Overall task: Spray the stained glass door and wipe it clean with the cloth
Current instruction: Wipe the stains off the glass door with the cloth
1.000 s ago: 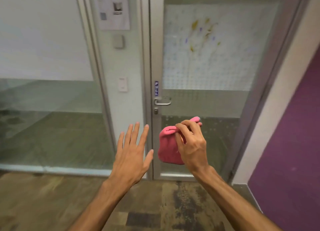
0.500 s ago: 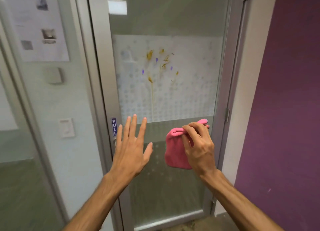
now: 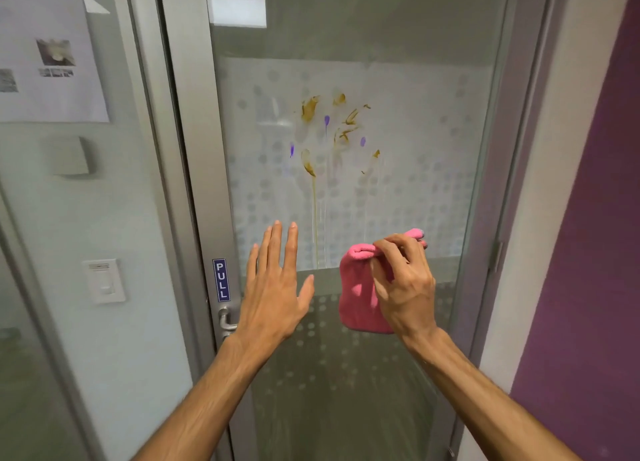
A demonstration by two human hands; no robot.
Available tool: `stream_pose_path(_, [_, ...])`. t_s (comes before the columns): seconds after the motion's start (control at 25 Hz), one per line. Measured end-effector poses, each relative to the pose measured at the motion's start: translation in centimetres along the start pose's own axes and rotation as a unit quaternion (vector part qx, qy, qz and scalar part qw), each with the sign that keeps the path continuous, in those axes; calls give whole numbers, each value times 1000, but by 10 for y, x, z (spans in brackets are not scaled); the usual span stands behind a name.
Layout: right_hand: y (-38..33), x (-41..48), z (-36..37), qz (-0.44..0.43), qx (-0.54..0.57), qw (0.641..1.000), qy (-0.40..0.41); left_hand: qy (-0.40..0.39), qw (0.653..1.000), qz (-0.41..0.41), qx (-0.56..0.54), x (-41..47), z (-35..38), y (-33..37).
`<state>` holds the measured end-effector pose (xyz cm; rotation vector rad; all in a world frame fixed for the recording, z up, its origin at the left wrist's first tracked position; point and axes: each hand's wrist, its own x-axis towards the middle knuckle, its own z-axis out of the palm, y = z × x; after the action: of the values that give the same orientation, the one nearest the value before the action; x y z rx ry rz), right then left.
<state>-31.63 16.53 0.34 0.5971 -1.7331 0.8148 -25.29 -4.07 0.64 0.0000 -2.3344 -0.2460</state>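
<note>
Fingers [image 3: 277, 242] of your left hand [image 3: 273, 287] spread flat, empty, at 9 o'clock of the pink cloth [image 3: 356, 298]; your right hand [image 3: 403, 287] pinches its top edge. Brown and purple stains [image 3: 332, 131] mark the glass door [image 3: 398, 131] at 12 o'clock.

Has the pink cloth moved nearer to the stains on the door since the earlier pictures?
Yes. The pink cloth now hangs just below the stains, against the frosted band.
</note>
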Motion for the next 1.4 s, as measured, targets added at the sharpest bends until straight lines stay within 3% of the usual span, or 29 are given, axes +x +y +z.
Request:
stream_pose_path(0.52, [100, -13, 208, -46, -8, 998, -39, 45, 997, -27, 53, 76, 173, -78])
stream_pose_path(0.68, [112, -16, 276, -123, -36, 992, 8, 96, 994, 3, 45, 96, 217, -111])
stream_pose_path(0.84, [132, -30, 327, -141, -41, 987, 67, 124, 989, 44, 68, 108, 250, -143])
stream_pose_path(0.96, [158, -63, 344, -238, -52, 970, -17, 154, 984, 66, 63, 110, 272, -160])
stream_pose_path(1.04, [174, -79, 350, -286, -140, 946, -66, 174, 979, 87, 61, 114, 282, -169])
stream_pose_path(1.24, [194, -73, 350, -324, -176, 926, -77, 217, 965, 95, 114, 121, 296, -171])
stream_pose_path(1.32, [209, -55, 336, -298, -174, 937, -52, 225, 962, 85, 130, 123, 299, -162])
stream_pose_path(1.4, [234, -28, 316, -210, -169, 963, -9, 225, 961, 81, 143, 126, 299, -154])
